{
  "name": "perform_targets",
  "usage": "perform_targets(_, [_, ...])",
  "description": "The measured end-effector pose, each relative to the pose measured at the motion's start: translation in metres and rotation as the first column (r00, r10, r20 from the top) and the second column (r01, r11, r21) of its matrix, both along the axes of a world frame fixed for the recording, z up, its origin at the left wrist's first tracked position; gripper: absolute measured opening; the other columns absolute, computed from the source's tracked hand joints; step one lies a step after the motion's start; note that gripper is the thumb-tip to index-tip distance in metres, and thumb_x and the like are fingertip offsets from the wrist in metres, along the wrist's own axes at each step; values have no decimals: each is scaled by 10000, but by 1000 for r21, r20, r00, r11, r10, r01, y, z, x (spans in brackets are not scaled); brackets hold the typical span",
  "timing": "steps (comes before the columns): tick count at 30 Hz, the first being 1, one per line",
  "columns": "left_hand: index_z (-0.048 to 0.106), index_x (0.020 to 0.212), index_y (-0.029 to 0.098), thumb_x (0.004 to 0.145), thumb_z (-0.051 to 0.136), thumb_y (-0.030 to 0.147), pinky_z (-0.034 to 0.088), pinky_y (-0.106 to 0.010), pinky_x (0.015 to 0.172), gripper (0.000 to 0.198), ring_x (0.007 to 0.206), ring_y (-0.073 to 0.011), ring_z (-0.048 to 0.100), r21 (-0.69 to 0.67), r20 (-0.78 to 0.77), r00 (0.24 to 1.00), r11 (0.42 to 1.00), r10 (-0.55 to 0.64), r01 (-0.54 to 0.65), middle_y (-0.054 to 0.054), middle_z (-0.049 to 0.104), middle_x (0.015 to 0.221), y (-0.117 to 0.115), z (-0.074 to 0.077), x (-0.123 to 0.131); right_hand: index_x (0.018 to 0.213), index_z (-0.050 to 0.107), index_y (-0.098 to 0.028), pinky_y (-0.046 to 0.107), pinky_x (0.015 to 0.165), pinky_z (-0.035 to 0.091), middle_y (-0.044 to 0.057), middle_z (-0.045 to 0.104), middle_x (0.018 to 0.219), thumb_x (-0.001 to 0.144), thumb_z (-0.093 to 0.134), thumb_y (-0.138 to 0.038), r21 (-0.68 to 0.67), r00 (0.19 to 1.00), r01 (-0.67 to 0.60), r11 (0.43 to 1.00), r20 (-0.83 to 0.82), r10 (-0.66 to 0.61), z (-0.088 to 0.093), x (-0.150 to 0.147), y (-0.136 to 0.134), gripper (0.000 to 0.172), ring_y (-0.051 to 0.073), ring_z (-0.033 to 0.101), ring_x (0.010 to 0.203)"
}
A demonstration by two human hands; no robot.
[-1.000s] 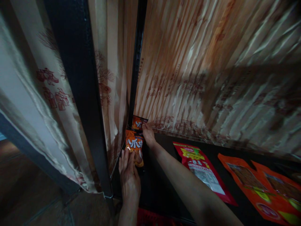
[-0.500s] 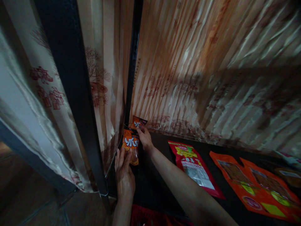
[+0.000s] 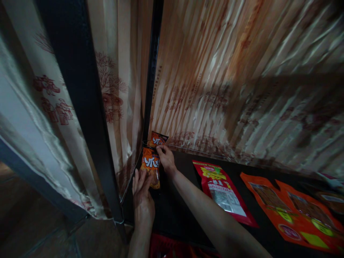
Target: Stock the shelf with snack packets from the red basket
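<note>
An orange snack bag (image 3: 151, 163) with white lettering leans in the shelf's far left corner. Behind it stands a second bag (image 3: 158, 139) of the same kind, its lower part hidden. My left hand (image 3: 143, 200) lies with outstretched fingers against the lower left side of the front bag. With thumb and fingers pinched together, my right hand (image 3: 167, 160) grips the front bag's upper right edge, just below the rear bag; its fingertips are partly hidden.
The black shelf (image 3: 172, 211) carries a red snack pouch (image 3: 224, 191) and two orange pouches (image 3: 292, 211) on the right. A black post (image 3: 88, 107) stands at the left, with printed curtains (image 3: 209, 89) behind. A red crate (image 3: 169, 247) shows below.
The front bag has shifted slightly to the right. Both hands have stayed nearly in place, with the left fingers moving slightly on the bag.
</note>
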State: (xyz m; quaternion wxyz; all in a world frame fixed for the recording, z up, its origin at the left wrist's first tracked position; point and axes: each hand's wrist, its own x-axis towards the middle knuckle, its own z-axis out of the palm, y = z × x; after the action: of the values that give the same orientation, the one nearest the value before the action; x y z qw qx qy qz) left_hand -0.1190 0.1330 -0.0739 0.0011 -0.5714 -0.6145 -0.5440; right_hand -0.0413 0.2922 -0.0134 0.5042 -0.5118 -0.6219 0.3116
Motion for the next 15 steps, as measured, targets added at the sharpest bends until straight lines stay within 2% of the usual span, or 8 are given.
perform_targets(5, [601, 1187, 272, 816, 339, -1, 325, -455, 1090, 530, 1399, -205, 183, -47, 57, 998, 999, 8, -6, -24, 439, 1420, -3, 5, 4, 698, 620, -210, 339, 855, 419, 32, 657, 839, 701, 598, -437, 27, 999, 39, 999, 16, -39, 0, 5, -9, 228, 217, 571, 902])
perform_targets(9, [617, 1165, 243, 824, 334, 20, 328, -464, 1086, 496, 1381, -209, 244, -8, 75, 997, 1000, 22, -22, -58, 517, 1354, -1, 4, 6, 715, 606, -208, 330, 797, 454, 24, 656, 794, 718, 571, -390, 12, 998, 45, 999, -31, -45, -4, 5, -10, 185, 206, 588, 832])
perform_targets(12, [623, 1155, 227, 837, 347, 53, 340, -475, 1076, 456, 1360, -221, 295, 32, 73, 997, 999, 33, -35, -81, 555, 1313, 1, 1, 6, 777, 617, -205, 335, 819, 459, 34, 663, 864, 696, 593, -350, 5, 995, 54, 999, -79, -54, -8, 5, -6, 168, 211, 589, 883])
perform_targets(15, [614, 1169, 224, 837, 349, 54, 336, -487, 1076, 458, 1361, -228, 292, 24, 36, 999, 999, 39, -40, -85, 548, 1319, 2, 0, 5, 869, 625, -205, 338, 842, 465, 49, 662, 956, 686, 614, -341, -22, 989, 50, 999, -135, -52, -12, 7, 1, 228, 216, 588, 941])
